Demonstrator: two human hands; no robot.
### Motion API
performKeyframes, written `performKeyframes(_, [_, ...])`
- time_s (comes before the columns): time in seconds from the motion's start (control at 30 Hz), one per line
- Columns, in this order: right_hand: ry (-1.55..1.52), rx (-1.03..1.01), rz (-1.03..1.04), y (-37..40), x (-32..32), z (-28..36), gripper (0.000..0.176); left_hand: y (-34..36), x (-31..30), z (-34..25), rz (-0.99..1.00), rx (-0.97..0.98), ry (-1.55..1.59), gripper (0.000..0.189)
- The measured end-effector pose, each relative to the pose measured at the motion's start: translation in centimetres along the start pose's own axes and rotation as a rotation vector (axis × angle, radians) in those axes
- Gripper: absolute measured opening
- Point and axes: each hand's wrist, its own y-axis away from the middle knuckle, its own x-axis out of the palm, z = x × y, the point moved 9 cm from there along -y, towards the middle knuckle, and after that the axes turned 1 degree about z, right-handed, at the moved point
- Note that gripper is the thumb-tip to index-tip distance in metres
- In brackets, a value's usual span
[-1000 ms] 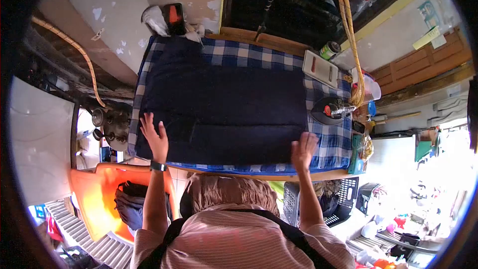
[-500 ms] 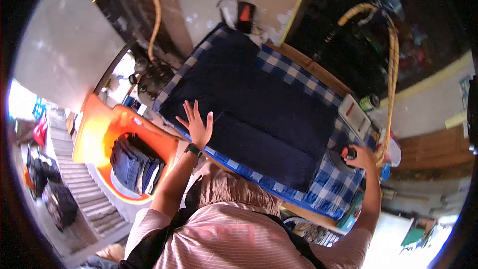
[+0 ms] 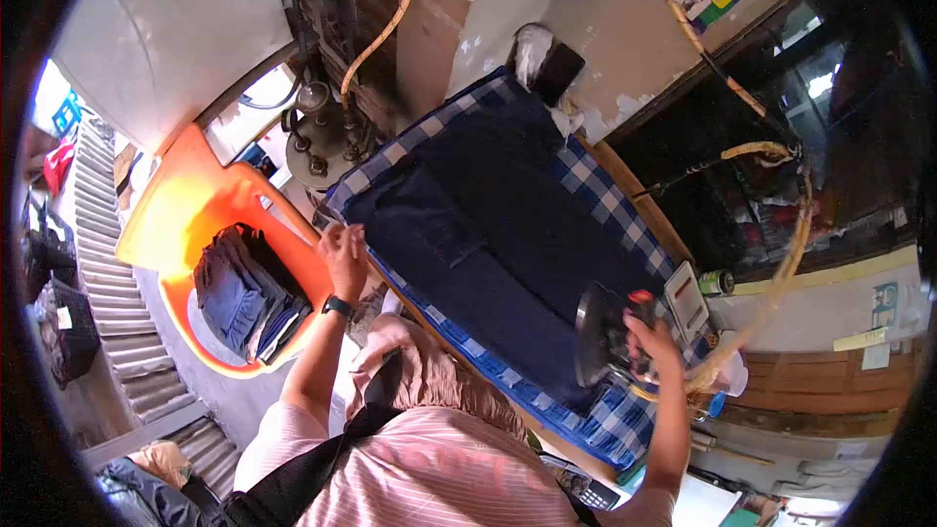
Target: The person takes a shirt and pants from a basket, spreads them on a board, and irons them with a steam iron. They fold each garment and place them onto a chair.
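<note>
My right hand (image 3: 652,340) grips the handle of a clothes iron (image 3: 591,337), tilted up with its metal soleplate facing left. The iron is over the right end of a dark navy garment (image 3: 508,205), which lies flat with a folded layer along its near side. Beneath the garment is a blue-and-white checked cloth (image 3: 610,197). My left hand (image 3: 342,259), with a dark watch on the wrist, is at the left near edge of the garment. Its fingers are loosely bent and slightly apart, and nothing shows in them.
An orange chair (image 3: 185,200) at left holds a stack of folded dark clothes (image 3: 244,293). A whitish tray (image 3: 686,300) and a green can (image 3: 717,282) are at the right end. A wrapped cord (image 3: 795,244) hangs down near the iron. A metal machine (image 3: 327,137) stands beyond the chair.
The iron has gone from the checked cloth at the right to over the garment, now tilted. My left hand has left the garment's top for its left edge, fingers bending. The view has shifted.
</note>
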Motion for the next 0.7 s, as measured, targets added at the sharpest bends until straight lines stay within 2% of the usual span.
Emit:
performKeyframes(0.03, [0.027,0.026,0.04,-0.8,3.3,2.9,0.034,-0.6,0.3,-2.0,-0.053,0.144,0.073,0.015])
performKeyframes(0.07, [0.292,-0.011,0.048,-2.7,6.0,5.2,0.033,-1.4,0.3,-4.4,0.0,0.215,0.125,0.018])
performKeyframes(0.17, [0.314,-0.177,0.205,-5.8,16.3,14.3,0.04,-2.8,2.0,-8.9,0.117,0.423,0.174,0.02])
performKeyframes(0.2, [0.411,-0.252,0.198,-6.9,19.1,17.0,0.046,-2.7,2.9,-9.5,0.159,0.479,0.147,0.016])
performKeyframes(0.23, [0.509,-0.329,0.192,-8.2,21.8,19.1,0.054,-2.7,4.1,-8.7,0.255,0.452,0.135,0.016])
performKeyframes(0.27, [0.653,-0.487,0.055,-10.3,24.3,20.5,0.058,-2.5,5.2,-7.9,0.353,0.422,0.124,0.016])
performKeyframes(0.3, [0.789,-0.647,-0.084,-12.0,26.5,21.9,0.063,-2.7,5.1,-7.0,0.351,0.408,0.123,0.016])
performKeyframes(0.33, [0.796,-0.649,-0.073,-13.4,28.0,23.4,0.063,-3.0,5.0,-5.3,0.346,0.34,0.127,0.017])
performKeyframes(0.4, [0.721,-0.406,0.076,-16.9,30.5,24.8,0.068,-3.2,4.6,-2.6,0.347,0.26,0.127,0.018])
performKeyframes(0.43, [0.726,-0.407,0.089,-17.5,31.2,26.0,0.068,-3.7,3.1,-1.1,0.208,0.2,0.088,0.02])
performKeyframes(0.47, [0.658,-0.325,0.148,-17.7,31.7,26.7,0.069,-4.0,1.4,0.1,0.073,0.142,0.049,0.022])
performKeyframes(0.5, [0.591,-0.241,0.203,-17.7,32.2,26.6,0.069,-4.4,0.3,1.0,0.022,0.109,0.079,0.021])
performKeyframes(0.53, [0.6,-0.237,0.209,-18.1,32.7,26.1,0.069,-4.7,0.1,1.4,0.025,0.099,0.079,0.021])
performKeyframes(0.6, [0.686,-0.371,0.191,-18.1,33.8,25.9,0.07,-5.1,0.8,3.9,0.069,-0.122,0.346,0.02])
performKeyframes(0.63, [0.682,-0.363,0.186,-17.4,34.1,25.1,0.07,-4.0,4.6,6.7,0.259,-0.262,0.505,0.02])
performKeyframes(0.67, [0.752,-0.426,0.103,-15.5,34.3,25.4,0.069,-4.1,4.7,6.7,0.263,-0.262,0.506,0.02])
performKeyframes(0.7, [0.752,-0.402,0.161,-14.5,35.1,24.2,0.069,-3.8,5.3,7.3,0.302,-0.398,0.653,0.019])
